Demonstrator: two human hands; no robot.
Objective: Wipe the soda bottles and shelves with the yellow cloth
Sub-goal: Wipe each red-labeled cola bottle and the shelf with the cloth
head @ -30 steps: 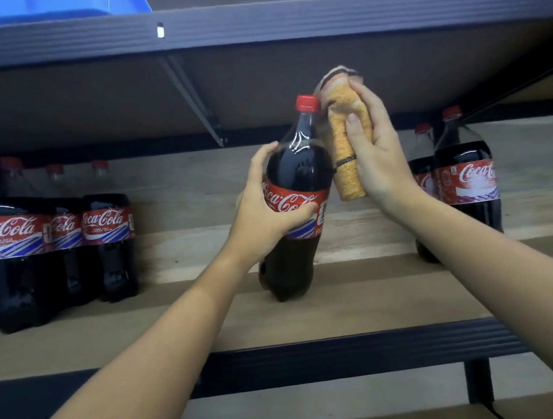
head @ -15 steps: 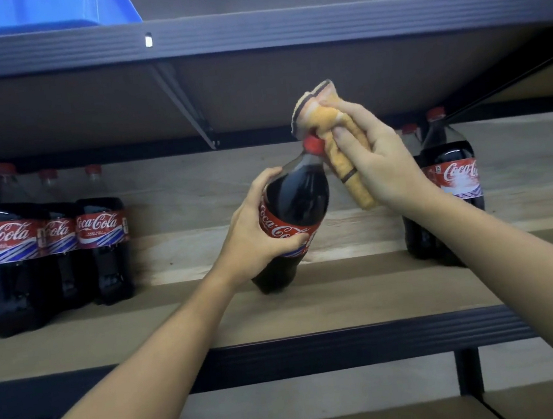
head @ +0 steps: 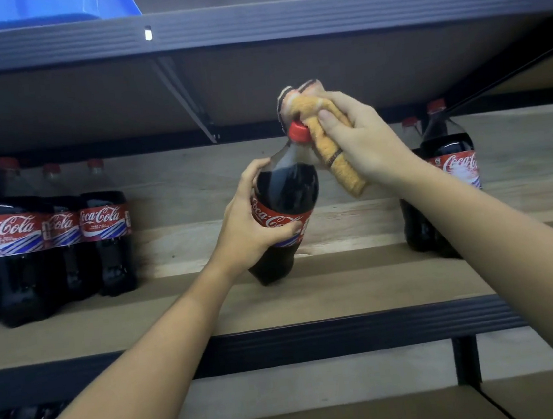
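Mid-wipe on one soda bottle (head: 285,205), tilted with its cap toward the right and its base resting on the wooden shelf (head: 363,289). Left hand (head: 250,233) wrapped around the label band, grip pressed tight on the bottle. Right hand (head: 360,144) closed on the folded yellow cloth (head: 325,135), grip pinching it with the thumb on top, the cloth pressed against the red cap (head: 299,132) and the neck just below.

Judging by that — cap and neck being cleaned, body and base of this bottle probably still to do, though no telling from here how clean the lower half already is. Left to go, by the look of it: the row of bottles on the left (head: 47,235), the pair on the right (head: 450,172) standing just behind the right forearm, and the shelf boards themselves. Impossible to tell which of those have been wiped.

Around: dark metal shelf edge (head: 351,335) in front, upper shelf underside with a diagonal brace (head: 186,99) close overhead, blue bin (head: 38,9) on top. Low headroom above the cap – little space to lift the cloth. More bottles dimly visible on the lower level, bottom left
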